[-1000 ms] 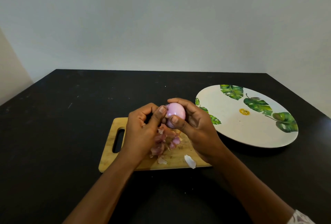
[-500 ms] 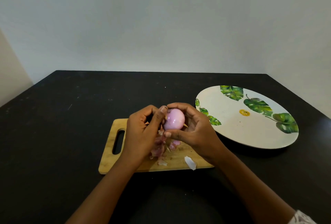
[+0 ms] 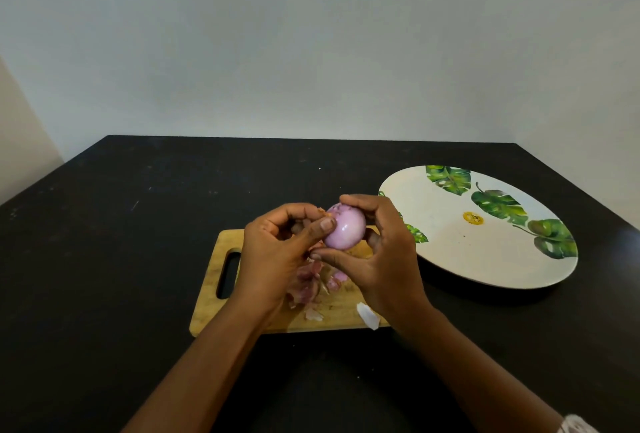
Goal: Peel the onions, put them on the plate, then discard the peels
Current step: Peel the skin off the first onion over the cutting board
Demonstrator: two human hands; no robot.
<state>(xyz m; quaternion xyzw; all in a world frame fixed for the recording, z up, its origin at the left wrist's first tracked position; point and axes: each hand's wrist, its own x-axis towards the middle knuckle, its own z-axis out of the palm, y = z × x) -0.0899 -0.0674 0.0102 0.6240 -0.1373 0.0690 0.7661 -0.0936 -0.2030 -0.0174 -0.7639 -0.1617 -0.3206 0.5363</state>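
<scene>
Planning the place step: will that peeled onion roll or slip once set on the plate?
Likely rolls: the onion is round and the plate looks shallow and smooth. Probably slippery: its peeled surface is glossy. Seems firm: the right hand grips it by thumb and fingertips with no visible denting.

One wide-angle camera, worn on the head, looks forward and down from the near edge of the table [image 3: 138, 259], close over the cutting board [image 3: 207, 311], and takes in the far edge, both far corners and the wall [image 3: 311, 51] behind.
</scene>
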